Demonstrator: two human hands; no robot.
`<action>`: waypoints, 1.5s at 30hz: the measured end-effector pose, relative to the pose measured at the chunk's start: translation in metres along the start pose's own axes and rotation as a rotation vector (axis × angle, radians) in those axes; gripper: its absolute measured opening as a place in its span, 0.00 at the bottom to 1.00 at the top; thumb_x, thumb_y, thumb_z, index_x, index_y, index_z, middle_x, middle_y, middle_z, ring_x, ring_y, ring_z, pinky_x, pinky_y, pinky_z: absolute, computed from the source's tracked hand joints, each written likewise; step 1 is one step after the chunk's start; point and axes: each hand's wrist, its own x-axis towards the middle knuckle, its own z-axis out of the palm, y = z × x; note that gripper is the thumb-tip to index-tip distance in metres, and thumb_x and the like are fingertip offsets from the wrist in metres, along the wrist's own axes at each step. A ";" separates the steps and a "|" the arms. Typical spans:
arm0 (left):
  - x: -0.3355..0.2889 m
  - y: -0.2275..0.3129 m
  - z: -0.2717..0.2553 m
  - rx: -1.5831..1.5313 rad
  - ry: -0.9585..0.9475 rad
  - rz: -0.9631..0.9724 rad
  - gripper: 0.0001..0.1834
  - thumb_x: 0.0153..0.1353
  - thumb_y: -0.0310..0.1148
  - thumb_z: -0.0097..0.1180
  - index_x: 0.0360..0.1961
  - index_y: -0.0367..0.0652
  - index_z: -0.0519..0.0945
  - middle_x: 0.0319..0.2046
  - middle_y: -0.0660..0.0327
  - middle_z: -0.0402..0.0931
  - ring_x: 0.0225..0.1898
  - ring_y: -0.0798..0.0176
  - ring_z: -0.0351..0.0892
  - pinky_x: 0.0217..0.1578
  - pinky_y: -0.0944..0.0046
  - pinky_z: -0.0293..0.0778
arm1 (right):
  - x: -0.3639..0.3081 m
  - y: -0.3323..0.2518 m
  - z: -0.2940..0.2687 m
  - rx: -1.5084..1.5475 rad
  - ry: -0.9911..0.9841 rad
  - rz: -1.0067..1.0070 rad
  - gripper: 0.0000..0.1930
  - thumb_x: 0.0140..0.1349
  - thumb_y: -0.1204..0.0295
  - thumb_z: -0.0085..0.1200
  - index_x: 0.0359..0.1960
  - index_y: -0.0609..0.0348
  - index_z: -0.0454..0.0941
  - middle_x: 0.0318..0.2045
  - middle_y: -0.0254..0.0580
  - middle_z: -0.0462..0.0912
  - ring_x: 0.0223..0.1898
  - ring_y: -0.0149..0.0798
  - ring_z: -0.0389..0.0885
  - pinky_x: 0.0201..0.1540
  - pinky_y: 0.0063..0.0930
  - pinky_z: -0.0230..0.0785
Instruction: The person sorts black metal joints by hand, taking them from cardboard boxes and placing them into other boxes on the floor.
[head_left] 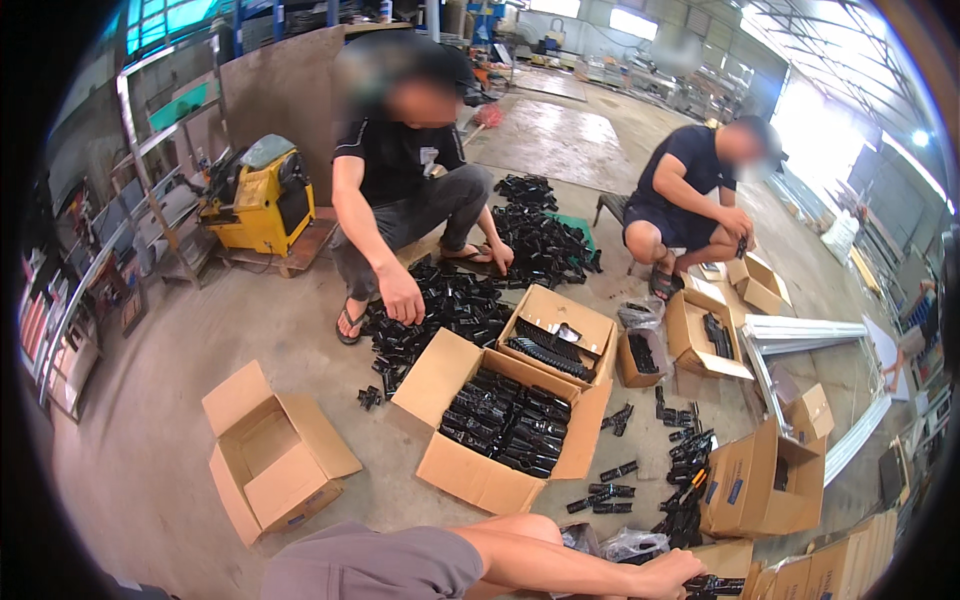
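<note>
My left hand [672, 575] reaches across to the lower right, past my bent knee. Its fingers are curled at the end of black tubular parts [722, 587], which lie by a cardboard flap; the exact grip is partly hidden at the lower edge. Just left of this hand are clear plastic bags [634, 545]. Beyond it, more black parts [683, 515] form a loose pile on the floor, with an orange piece among them. A large open carton [480, 492] in the middle holds neat rows of black parts [505, 420]. My right hand is out of view.
An open, empty carton [325, 440] stands at left. One co-worker [400, 150] squats beside a wide heap of black parts [545, 245]; another [690, 185] sits at right near cartons. White metal profiles [808, 328] and a tall carton [735, 485] line the right side. A yellow machine [262, 215] stands far left.
</note>
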 end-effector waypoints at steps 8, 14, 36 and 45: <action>0.007 -0.014 0.025 -0.164 0.343 0.176 0.18 0.39 0.19 0.68 0.35 0.34 0.81 0.30 0.42 0.81 0.41 0.36 0.82 0.42 0.46 0.78 | -0.001 0.005 -0.004 -0.019 -0.027 0.038 0.16 0.63 0.68 0.55 0.49 0.65 0.75 0.40 0.52 0.82 0.45 0.51 0.82 0.46 0.41 0.74; -0.006 0.001 0.014 -0.185 0.249 0.132 0.17 0.40 0.19 0.69 0.34 0.31 0.80 0.29 0.41 0.81 0.41 0.36 0.82 0.41 0.47 0.79 | -0.008 0.007 -0.009 -0.035 -0.031 0.056 0.15 0.63 0.68 0.55 0.48 0.64 0.76 0.39 0.54 0.82 0.44 0.53 0.82 0.46 0.42 0.74; 0.002 -0.015 0.003 -0.055 0.136 0.111 0.24 0.49 0.28 0.67 0.50 0.39 0.80 0.32 0.42 0.83 0.38 0.40 0.85 0.38 0.45 0.81 | -0.007 0.013 -0.005 -0.041 -0.036 0.128 0.13 0.61 0.70 0.56 0.45 0.64 0.78 0.38 0.60 0.83 0.43 0.61 0.82 0.45 0.47 0.75; 0.028 -0.049 -0.015 0.161 0.302 0.025 0.15 0.50 0.28 0.65 0.41 0.40 0.83 0.33 0.45 0.83 0.38 0.40 0.84 0.42 0.45 0.79 | 0.005 0.029 -0.106 -0.035 0.158 -0.116 0.12 0.61 0.71 0.57 0.44 0.64 0.80 0.37 0.63 0.83 0.43 0.65 0.82 0.45 0.49 0.75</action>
